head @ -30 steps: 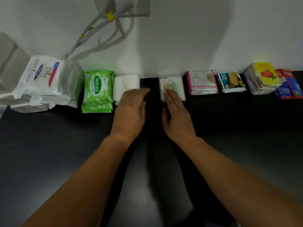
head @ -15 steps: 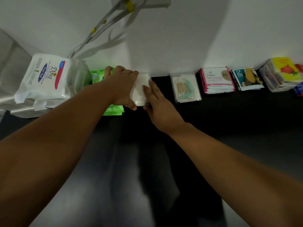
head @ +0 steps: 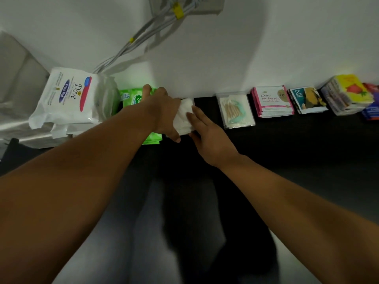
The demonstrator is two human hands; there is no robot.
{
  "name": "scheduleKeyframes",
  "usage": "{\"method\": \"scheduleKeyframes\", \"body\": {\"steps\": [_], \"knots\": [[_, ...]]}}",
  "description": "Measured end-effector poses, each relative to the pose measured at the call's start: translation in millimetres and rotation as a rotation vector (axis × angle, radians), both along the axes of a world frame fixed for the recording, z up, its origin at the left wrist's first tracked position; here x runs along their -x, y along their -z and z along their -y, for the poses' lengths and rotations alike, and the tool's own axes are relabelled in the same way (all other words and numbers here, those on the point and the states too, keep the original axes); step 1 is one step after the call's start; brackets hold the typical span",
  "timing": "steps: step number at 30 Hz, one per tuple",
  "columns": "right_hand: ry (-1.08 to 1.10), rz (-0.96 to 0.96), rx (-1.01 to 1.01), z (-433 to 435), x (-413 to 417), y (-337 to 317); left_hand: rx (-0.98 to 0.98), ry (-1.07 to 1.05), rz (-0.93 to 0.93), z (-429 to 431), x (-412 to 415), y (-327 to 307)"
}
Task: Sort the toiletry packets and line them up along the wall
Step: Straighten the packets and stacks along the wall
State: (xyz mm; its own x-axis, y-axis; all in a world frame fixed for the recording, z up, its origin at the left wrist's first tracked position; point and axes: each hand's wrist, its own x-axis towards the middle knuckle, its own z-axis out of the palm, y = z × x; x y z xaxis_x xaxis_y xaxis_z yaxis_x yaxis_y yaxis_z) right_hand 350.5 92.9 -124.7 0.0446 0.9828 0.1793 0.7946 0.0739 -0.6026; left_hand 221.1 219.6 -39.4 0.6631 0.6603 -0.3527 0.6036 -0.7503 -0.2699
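Observation:
A row of packets lies along the white wall on a dark counter. My left hand covers the left side of a stack of white packets, fingers over the green Sanicare wipes, thumb at the stack's front edge. My right hand presses flat against the white stack's right side. Further right lie a clear packet of cotton swabs, pink Dove sachets, teal and yellow sachets, a yellow strawberry pack and blue-red sachets. A large white Dove pack sits far left.
Grey cables run down the wall from a socket box above the packets. A grey padded surface lies at the far left. The dark counter stretches toward me below the row.
Both hands moved left from the gap by the swab packet onto the white stack. My left hand now reaches over the green wipes. The view has shifted closer.

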Motion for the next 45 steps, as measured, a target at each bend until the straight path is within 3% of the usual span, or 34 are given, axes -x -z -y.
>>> {"method": "scheduleKeyframes", "body": {"steps": [5,13,19,24,27,31,34,38,45], "knots": [[0.010,-0.020,0.087,41.0,-4.4,-0.8,0.023,0.025,0.113,40.9,5.4,4.7],[-0.004,0.035,-0.004,107.3,-2.1,-2.9,0.217,-0.131,0.538,112.6,30.8,22.0],[0.028,0.003,-0.025,143.9,3.9,-2.2,0.191,-0.034,0.643,147.3,39.5,38.7],[-0.012,-0.029,0.000,163.2,3.0,-10.3,0.251,-0.106,0.710,170.8,42.0,42.8],[0.012,-0.162,0.052,172.4,3.4,-20.9,0.327,-0.218,0.819,187.4,46.8,41.5],[0.195,-0.482,0.068,183.8,15.8,-26.0,0.356,-0.344,1.126,212.6,53.0,38.9],[0.300,-0.683,0.113,187.8,25.9,-25.4,0.365,-0.617,1.335,231.5,50.5,40.9],[0.347,-0.769,0.173,181.4,32.4,-33.4,0.263,-0.869,1.304,242.1,46.4,53.8],[0.357,-0.647,0.149,159.6,32.5,-35.4,0.257,-0.981,1.228,235.4,30.9,53.8]]}}
